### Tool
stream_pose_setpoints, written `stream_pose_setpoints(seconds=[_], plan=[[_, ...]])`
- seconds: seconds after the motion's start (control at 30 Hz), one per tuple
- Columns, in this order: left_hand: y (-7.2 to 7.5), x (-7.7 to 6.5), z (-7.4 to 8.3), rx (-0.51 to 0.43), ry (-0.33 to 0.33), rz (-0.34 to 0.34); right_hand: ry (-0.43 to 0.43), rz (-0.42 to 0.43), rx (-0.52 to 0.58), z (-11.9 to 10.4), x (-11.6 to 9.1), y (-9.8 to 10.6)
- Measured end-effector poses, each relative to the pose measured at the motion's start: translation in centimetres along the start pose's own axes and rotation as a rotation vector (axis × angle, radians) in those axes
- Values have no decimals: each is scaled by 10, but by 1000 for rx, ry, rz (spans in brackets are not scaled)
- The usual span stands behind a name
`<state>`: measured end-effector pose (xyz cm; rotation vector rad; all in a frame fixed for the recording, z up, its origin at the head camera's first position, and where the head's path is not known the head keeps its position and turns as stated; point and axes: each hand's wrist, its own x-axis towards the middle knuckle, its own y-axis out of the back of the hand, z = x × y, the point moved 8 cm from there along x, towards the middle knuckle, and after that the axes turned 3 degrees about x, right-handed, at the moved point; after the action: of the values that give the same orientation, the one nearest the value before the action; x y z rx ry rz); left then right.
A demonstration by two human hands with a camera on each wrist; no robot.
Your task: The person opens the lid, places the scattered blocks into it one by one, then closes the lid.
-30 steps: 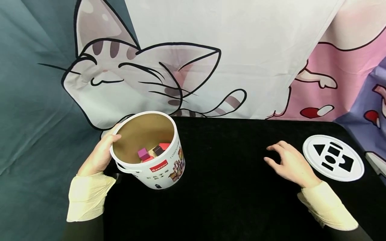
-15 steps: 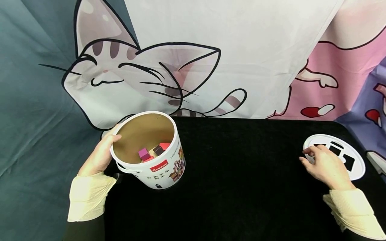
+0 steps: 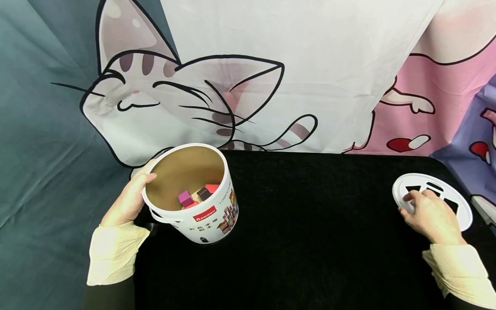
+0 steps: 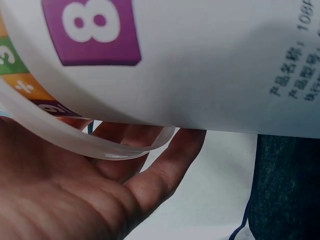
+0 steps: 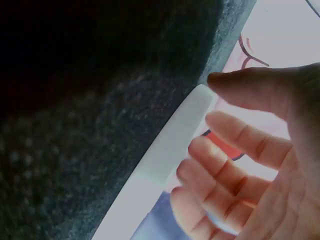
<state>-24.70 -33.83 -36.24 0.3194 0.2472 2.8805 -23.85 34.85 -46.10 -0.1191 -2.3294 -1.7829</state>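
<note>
In the head view my left hand point(image 3: 125, 200) holds the white bucket point(image 3: 211, 221) at its left rim, thumb over the edge and fingers outside. The bucket stands tilted towards me. Colored blocks point(image 3: 195, 198) lie at its bottom, among them a purple cube point(image 3: 185, 198). Beside my left hand's fingers, the bucket's plastic handle point(image 4: 107, 151) hangs in the left wrist view. Far right, my right hand point(image 3: 432, 215) is over the white oval lid point(image 3: 463, 211) with shaped cutouts. In the right wrist view the thumb is at the lid's edge point(image 5: 162, 150), the bent fingers along its top.
A black cloth-covered table point(image 3: 294, 232) stretches between the bucket and the lid. Behind it hangs a printed curtain point(image 3: 329, 64) with a cartoon cat. The table's rounded right corner lies just beyond the lid.
My right hand has moved right, from the bare cloth onto the lid, and the lid has shifted slightly right. My left hand and the bucket stay in place.
</note>
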Motion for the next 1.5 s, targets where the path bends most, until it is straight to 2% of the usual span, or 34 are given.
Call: stream_pose_setpoints(seconds=[0.2,0.33,0.6,0.8,0.93,1.1,1.33,1.5], plan=[[0,0,0,-1,-4,7,-149,-84,-24,14,-4,0],[0,0,0,-3,-6,9,-200,-132,-39,19,-6,1],[0,0,0,-2,-5,4,-225,-253,-46,23,-8,2],[-1,1,1,-2,-17,1,-162,-267,-22,13,-7,2],[-1,1,2,-3,-23,2,-97,-218,0,1,-5,2],[-1,2,4,1,-29,1,8,-93,29,-25,-2,7],[-1,2,3,-7,-30,3,186,67,59,-79,2,18],[-2,2,3,-15,-37,-2,317,157,90,-128,6,25]])
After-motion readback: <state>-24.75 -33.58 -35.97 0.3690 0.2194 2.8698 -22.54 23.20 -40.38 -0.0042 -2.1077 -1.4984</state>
